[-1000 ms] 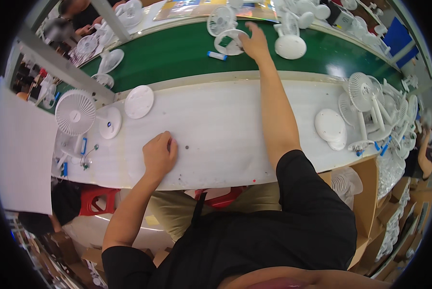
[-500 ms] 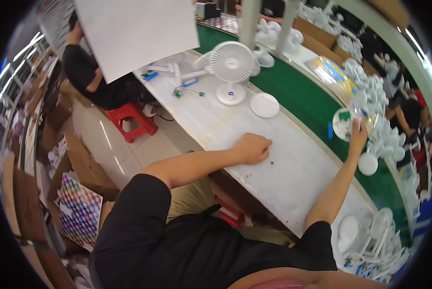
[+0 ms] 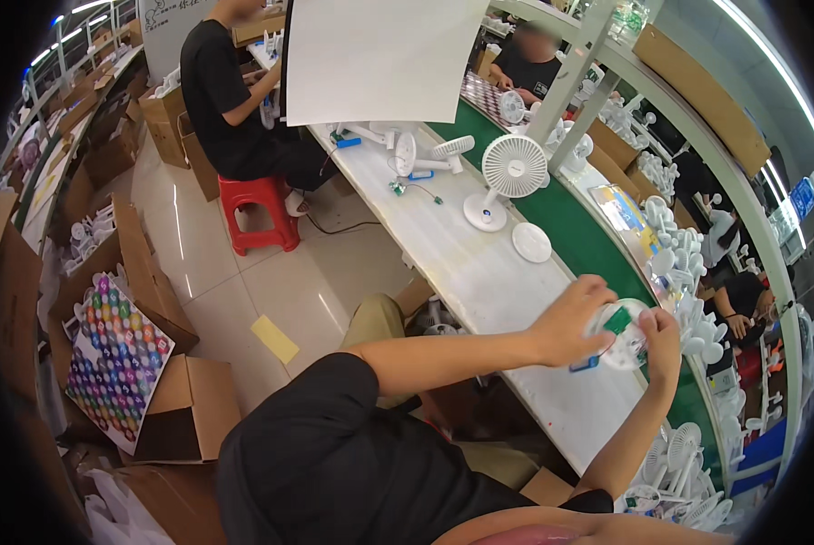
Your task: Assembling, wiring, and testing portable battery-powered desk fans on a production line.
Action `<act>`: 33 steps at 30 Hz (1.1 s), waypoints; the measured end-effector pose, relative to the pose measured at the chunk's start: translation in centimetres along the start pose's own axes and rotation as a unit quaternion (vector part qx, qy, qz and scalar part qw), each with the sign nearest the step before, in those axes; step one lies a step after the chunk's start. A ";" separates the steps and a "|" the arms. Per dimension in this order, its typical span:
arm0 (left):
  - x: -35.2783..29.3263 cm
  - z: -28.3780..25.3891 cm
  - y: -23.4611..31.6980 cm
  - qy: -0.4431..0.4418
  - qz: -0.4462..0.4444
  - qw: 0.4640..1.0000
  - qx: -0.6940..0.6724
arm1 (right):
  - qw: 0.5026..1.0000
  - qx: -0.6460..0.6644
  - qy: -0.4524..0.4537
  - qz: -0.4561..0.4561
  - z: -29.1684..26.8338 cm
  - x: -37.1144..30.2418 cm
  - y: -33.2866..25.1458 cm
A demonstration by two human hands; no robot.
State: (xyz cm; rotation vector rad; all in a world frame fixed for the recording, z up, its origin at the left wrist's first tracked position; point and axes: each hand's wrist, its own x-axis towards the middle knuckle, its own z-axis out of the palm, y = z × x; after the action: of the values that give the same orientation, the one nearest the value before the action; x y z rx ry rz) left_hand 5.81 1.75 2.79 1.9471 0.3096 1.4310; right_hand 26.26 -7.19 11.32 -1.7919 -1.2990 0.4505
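A round white fan base [image 3: 626,352] is held up over the right side of the table, its inner side showing. On it sits a green circuit board [image 3: 616,320], and a blue battery-like block [image 3: 585,364] hangs at its lower left edge. My right hand [image 3: 663,345] grips the right edge of the base. At the opposite edge, my left hand [image 3: 566,318] has its fingers and thumb around the rim. Farther up the table lie a white disc [image 3: 532,242] and an assembled small white fan [image 3: 514,168] standing upright.
Beyond the white table [image 3: 488,291] runs a green conveyor belt [image 3: 559,259]. Fan parts are heaped at the near right [image 3: 684,463]. A white panel [image 3: 379,64] hangs over the far end. A person in black [image 3: 216,100] sits on a red stool [image 3: 252,204]. Cardboard boxes [image 3: 193,409] stand left.
My right hand has brought the fan base from over the conveyor toward me. My left hand, earlier closed over the table, has moved right to the base. The whole view has shifted.
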 end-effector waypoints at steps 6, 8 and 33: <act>-2.4 -1.7 4.2 -0.133 0.006 0.989 0.070 | 0.994 0.002 -0.091 0.052 4.1 -3.6 -1.9; -2.6 -1.6 3.7 -0.129 -0.003 0.991 0.035 | 0.995 0.008 -0.079 0.055 5.0 -3.8 -1.7; -0.4 1.0 0.9 -0.207 -0.127 0.966 -0.082 | 0.984 0.134 0.115 0.022 7.8 -9.0 -0.5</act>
State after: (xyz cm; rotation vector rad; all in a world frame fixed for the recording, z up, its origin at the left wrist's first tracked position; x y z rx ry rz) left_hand 6.34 0.48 2.98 1.9322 0.2281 0.8334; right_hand 16.91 -11.93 5.65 -1.5974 -0.9899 0.4073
